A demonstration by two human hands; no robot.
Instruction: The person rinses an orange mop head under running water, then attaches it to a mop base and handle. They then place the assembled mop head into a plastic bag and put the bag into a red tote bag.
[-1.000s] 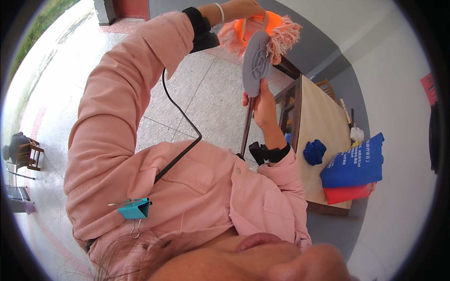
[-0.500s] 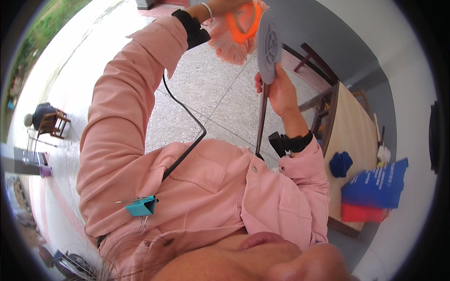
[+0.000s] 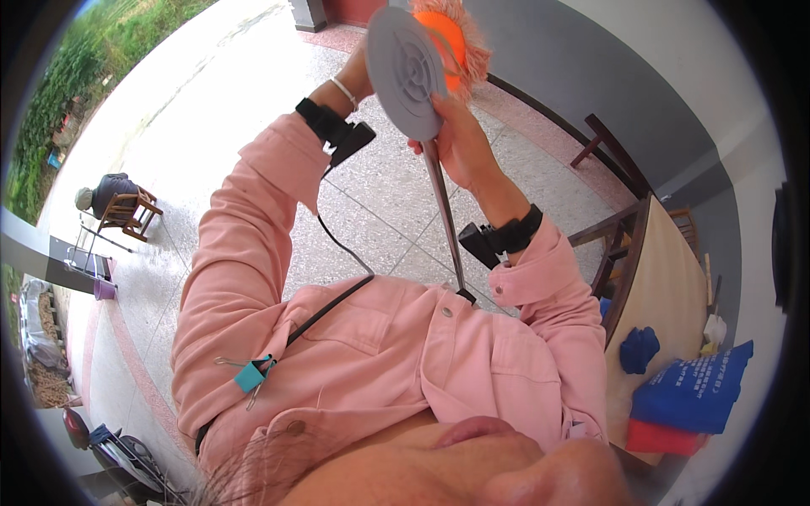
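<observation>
In the head view, a grey disc (image 3: 405,76) was grasped at its rim by the right hand (image 3: 460,145), beside a thin pole (image 3: 443,211). An orange fringed pad (image 3: 445,32) was partly covered behind the disc. The left hand's (image 3: 359,72) fingers were hidden there, so its grip could not be told.

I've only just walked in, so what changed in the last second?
The grey disc has moved left across the orange mop head, which now shows behind its right side, and shows more of its ringed face. The left hand is now mostly hidden behind the disc, so its hold can't be seen. The right hand still grips the pole under the disc.
</observation>
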